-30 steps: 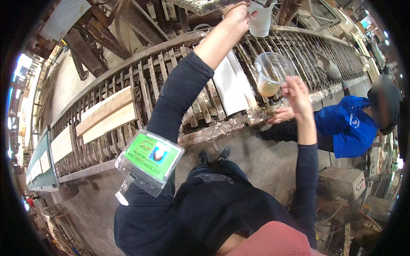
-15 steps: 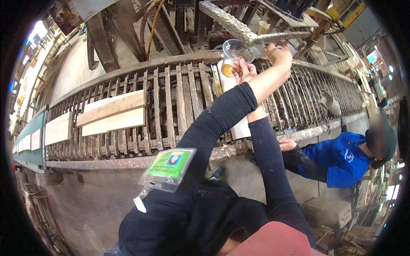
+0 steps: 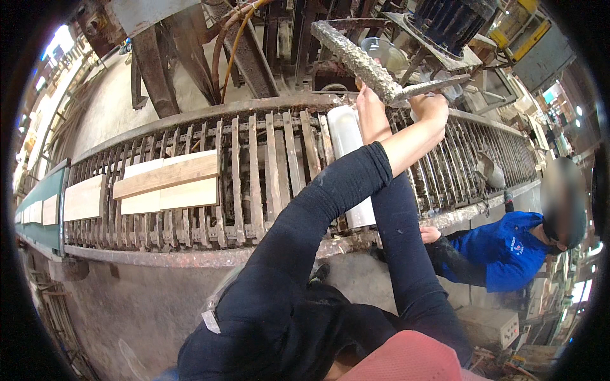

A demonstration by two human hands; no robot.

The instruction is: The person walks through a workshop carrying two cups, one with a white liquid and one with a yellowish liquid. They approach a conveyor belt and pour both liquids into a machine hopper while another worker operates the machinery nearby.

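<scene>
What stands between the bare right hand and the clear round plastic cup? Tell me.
In this view, a crusted pale-grey bar crosses between the right hand and the clear round plastic cup, hiding part of each; any contact is hidden.

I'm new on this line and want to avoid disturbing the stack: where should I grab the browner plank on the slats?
The browner plank is probably best gripped by its left end, coming from the left with fingers beneath and thumb on top. It lies slightly aslant, and that end juts just past the pale boards under it.
</scene>
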